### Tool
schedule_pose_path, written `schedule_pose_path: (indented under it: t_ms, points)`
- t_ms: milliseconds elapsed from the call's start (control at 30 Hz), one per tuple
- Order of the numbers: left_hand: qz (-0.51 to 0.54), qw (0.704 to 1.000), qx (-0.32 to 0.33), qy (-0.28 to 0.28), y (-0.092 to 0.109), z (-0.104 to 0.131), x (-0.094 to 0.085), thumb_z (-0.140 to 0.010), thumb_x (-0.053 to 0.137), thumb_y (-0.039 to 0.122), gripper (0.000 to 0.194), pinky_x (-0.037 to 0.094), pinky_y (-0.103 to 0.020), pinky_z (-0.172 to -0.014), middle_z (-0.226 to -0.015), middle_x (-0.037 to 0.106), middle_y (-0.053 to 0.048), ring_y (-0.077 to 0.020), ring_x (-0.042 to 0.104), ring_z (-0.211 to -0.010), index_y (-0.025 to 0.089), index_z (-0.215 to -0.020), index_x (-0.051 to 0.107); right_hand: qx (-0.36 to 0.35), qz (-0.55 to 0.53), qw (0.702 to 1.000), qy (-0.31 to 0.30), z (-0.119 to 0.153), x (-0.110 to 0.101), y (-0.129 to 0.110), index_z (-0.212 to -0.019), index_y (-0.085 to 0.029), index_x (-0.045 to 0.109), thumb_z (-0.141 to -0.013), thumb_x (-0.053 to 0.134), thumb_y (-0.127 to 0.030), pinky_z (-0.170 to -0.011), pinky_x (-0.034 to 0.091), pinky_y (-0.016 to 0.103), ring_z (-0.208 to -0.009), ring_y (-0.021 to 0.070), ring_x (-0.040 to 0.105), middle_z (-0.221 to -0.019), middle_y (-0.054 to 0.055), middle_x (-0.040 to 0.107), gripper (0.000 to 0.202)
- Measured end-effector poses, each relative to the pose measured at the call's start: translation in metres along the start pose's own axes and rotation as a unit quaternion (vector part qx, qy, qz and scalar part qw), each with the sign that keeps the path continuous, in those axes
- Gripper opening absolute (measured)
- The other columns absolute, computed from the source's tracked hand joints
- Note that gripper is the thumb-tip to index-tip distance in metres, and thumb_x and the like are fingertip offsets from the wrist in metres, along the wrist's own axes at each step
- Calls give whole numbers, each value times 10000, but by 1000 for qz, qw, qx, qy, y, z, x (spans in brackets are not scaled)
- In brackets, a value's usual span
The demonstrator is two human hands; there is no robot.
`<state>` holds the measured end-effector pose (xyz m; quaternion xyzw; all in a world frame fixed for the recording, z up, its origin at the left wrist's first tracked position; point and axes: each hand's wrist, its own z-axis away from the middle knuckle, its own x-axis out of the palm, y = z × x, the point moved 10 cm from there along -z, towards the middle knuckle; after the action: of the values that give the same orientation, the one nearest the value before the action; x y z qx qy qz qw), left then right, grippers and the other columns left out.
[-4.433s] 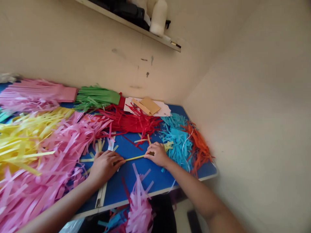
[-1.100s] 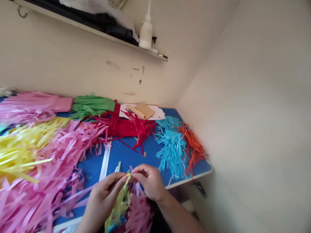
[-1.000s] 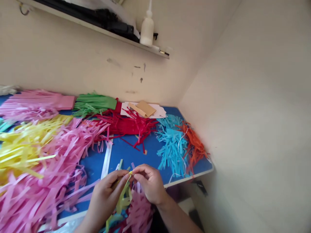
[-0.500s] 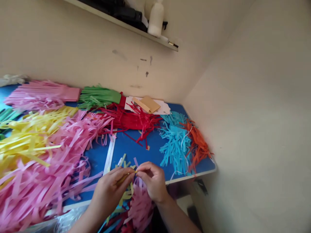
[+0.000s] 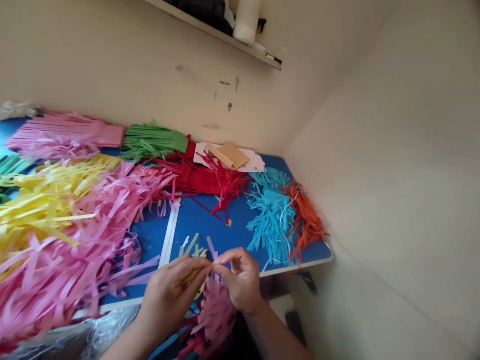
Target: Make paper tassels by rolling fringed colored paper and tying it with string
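My left hand (image 5: 174,290) is closed on a yellow paper strip, mostly hidden between its fingers, over the table's front edge. Its fingertips meet those of my right hand (image 5: 240,280), which pinches the strip's end. Below and between my hands hangs pink fringed paper (image 5: 215,312), with blue and red strips beside it. Pale yellow fringe (image 5: 195,250) lies just behind my left fingers. To the right are light blue fringe (image 5: 272,215) and orange fringe (image 5: 307,220), with a thin white string across them.
Pink (image 5: 71,265), yellow (image 5: 48,195), green (image 5: 155,141) and red fringes (image 5: 206,180) cover the left and back of the blue table (image 5: 213,225). Brown card (image 5: 234,155) rests on white papers. Clear plastic (image 5: 112,330) lies at the front left. A shelf (image 5: 210,34) holds a white bottle (image 5: 247,22).
The view has shifted slightly. Both hands stay fingertip to fingertip, with the right hand a little further right and less of the yellow strip showing between them.
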<state>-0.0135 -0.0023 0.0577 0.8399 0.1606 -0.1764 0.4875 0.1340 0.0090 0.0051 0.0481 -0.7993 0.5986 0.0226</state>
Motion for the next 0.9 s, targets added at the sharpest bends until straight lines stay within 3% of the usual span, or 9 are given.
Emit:
schedule_pose_path:
  t_ms: [133, 400, 600, 767, 900]
  points:
    - [4, 1000, 20, 14, 5, 0, -4, -886, 601, 285, 161, 544, -155, -611, -742, 724, 5, -106, 694, -656, 238, -804, 731, -38, 57, 997, -20, 1, 1, -12, -876, -227, 635, -827, 697, -113, -787, 519, 288, -810, 155, 677, -841, 7, 715, 138]
    - [25, 999, -18, -22, -5, 0, -2, -854, 642, 365, 159, 567, -182, -604, -747, 750, -2, -135, 714, -661, 240, -806, 728, -2, 52, 998, -36, 3, 5, -6, -879, -220, 613, -836, 672, -177, -789, 507, 312, -804, 166, 647, -839, 21, 668, 85]
    - [24, 999, 25, -24, 2, 2, -2, -888, 608, 276, 154, 559, -153, -629, -753, 750, 6, -111, 712, -667, 248, -824, 745, -47, 199, 976, -69, 0, 9, -25, -878, -233, 615, -843, 656, -164, -825, 460, 337, -804, 175, 624, -819, 15, 707, 88]
    - [-2, 999, 23, -35, -11, 6, 0, -833, 693, 338, 153, 563, -198, -715, -876, 751, -6, -138, 716, -801, 263, -960, 732, -26, 172, 983, -64, -1, 4, -21, -852, -231, 597, -834, 653, -159, -807, 461, 321, -796, 167, 625, -811, 3, 694, 92]
    - [-4, 998, 15, -60, -13, 4, 3, -879, 635, 313, 104, 520, -223, -697, -777, 716, 18, -122, 672, -736, 251, -833, 705, -28, 188, 980, -64, 1, 4, -22, -858, -229, 596, -838, 639, -165, -823, 453, 333, -808, 172, 631, -820, 9, 697, 80]
